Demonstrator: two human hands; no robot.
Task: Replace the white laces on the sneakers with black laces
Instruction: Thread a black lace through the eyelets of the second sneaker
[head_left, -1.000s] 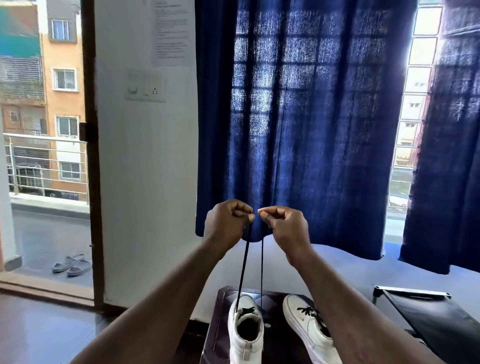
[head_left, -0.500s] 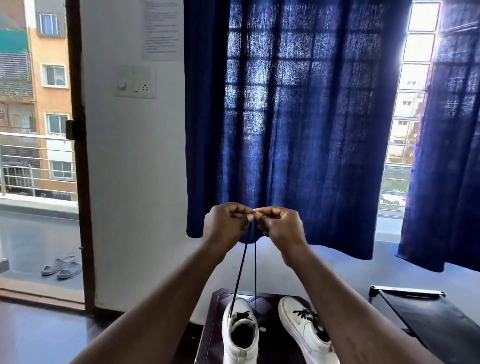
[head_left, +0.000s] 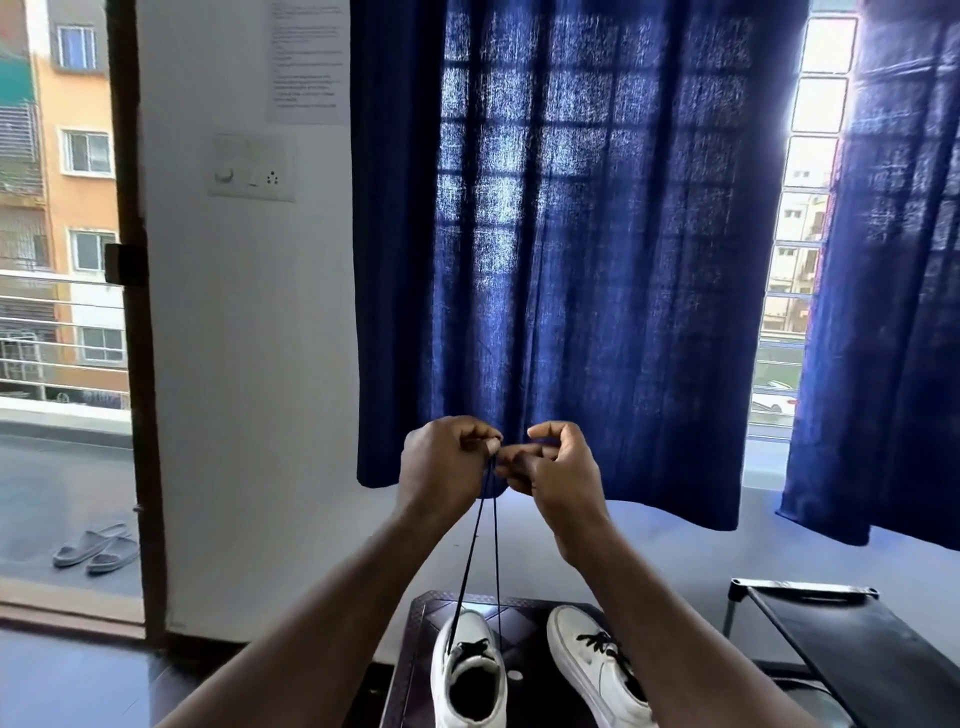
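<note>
Two white sneakers stand on a small dark table (head_left: 524, 613) at the bottom. The left sneaker (head_left: 470, 675) has a black lace (head_left: 480, 545) whose two strands run straight up to my raised hands. My left hand (head_left: 444, 470) pinches the strand ends at the top. My right hand (head_left: 553, 465) sits right beside it with its fingertips at the same spot on the lace ends. The right sneaker (head_left: 597, 670) is laced in black and partly hidden by my right forearm.
A blue curtain (head_left: 550, 249) hangs behind my hands. A black stand (head_left: 852, 639) is at the lower right. An open doorway on the left leads to a balcony with grey slippers (head_left: 96, 548). A switch plate (head_left: 252, 169) is on the white wall.
My hands came together, so the two lace ends now meet at one point. The view has shifted slightly to the left.
</note>
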